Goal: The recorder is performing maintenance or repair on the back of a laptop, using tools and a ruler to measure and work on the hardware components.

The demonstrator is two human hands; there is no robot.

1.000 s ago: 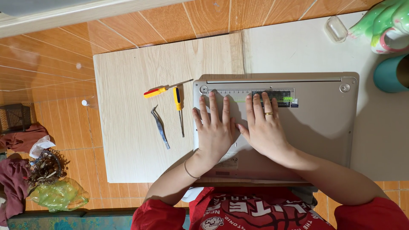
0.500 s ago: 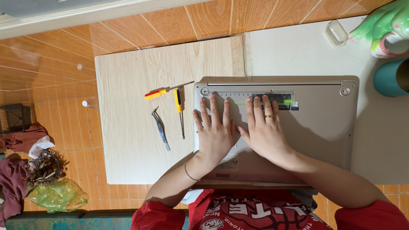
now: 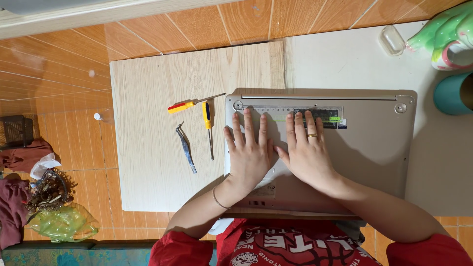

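Laptop [image 3: 364,148] upturned, two hands [image 3: 278,152] flat, two screwdrivers [image 3: 197,111], seemingly one tweezers [image 3: 185,147]

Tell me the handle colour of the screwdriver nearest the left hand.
Yellow with a blue band, on the screwdriver, head view.

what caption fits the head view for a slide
Both hands, left hand and right hand, rest flat on an upturned silver laptop beside two screwdrivers.

Both hands, the left hand [image 3: 250,153] beside the right hand [image 3: 307,153], lie flat on the laptop [image 3: 364,143], which sits right of two screwdrivers [image 3: 197,106] and tweezers [image 3: 185,147] on the board [image 3: 148,88], with a cup [image 3: 452,93] at far right.
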